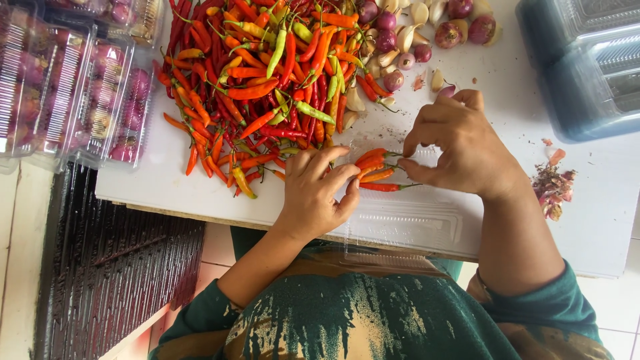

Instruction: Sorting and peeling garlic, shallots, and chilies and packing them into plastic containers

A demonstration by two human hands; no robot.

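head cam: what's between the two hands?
A small bunch of red and orange chilies spans the gap between the left hand and the right hand, lying in a clear plastic container. Head view shows it.

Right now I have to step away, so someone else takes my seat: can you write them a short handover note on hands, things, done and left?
Left hand: holds the small bunch of orange and red chillies over the clear plastic clamshell tray.
Right hand: fingers pinch the bunch's stems.
Done: packed clear boxes of shallots stacked at the table's far side.
Left: the big heap of loose chillies; shallots and garlic cloves beyond.
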